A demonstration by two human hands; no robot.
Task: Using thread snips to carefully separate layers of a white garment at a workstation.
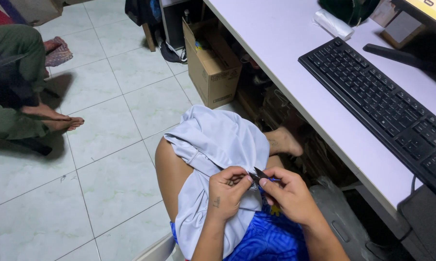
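Snips (pixel 260 175), small and dark, sit pinched in the right hand (pixel 288 193), blades pointing up-left, long axis on that diagonal. Left hand (pixel 226 189) pinches a fold of pale grey garment (pixel 213 145) draped over the knee. Looks like thread-trimming underway; next cut needs taut fabric. Keyboard (pixel 382 104) lies along the desk's (pixel 285 43) right edge.

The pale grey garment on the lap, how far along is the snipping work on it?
Done: nothing finished shows; no cut threads are visible. In hand: the left hand pinches a fold of the pale grey fabric garment, while the right hand holds small dark thread snips at that spot. Left: cannot be judged, as the seam itself is too small to see.
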